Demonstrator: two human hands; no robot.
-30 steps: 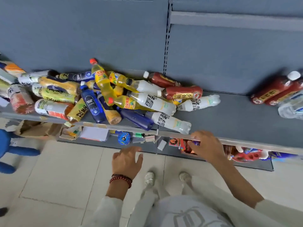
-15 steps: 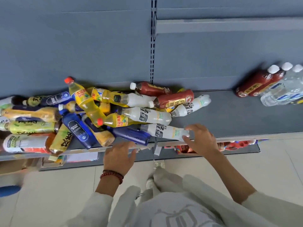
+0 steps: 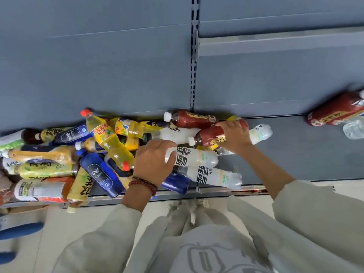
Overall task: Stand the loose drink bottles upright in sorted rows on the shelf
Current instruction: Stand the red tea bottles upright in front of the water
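A heap of loose bottles lies on its side on the grey shelf (image 3: 291, 154): yellow, dark blue, red-brown and white ones. My right hand (image 3: 233, 135) is closed over a red-brown bottle with a white cap (image 3: 206, 135) at the heap's right end. My left hand (image 3: 154, 160) wraps around the neck end of a white bottle with black lettering (image 3: 197, 157). A second white bottle (image 3: 214, 177) lies just in front of it, near the shelf's front edge. Another red-brown bottle (image 3: 194, 119) lies against the back panel.
At the far right, red-brown bottles (image 3: 334, 113) and a clear bottle (image 3: 353, 129) stand together. Bare shelf lies between them and the heap. A yellow-green bottle (image 3: 79, 186) overhangs the front edge at left. A blue object (image 3: 19, 230) lies on the floor.
Both hands have risen from below the shelf edge into the heap. My right hand has closed on the red-brown bottle and my left on the white one.
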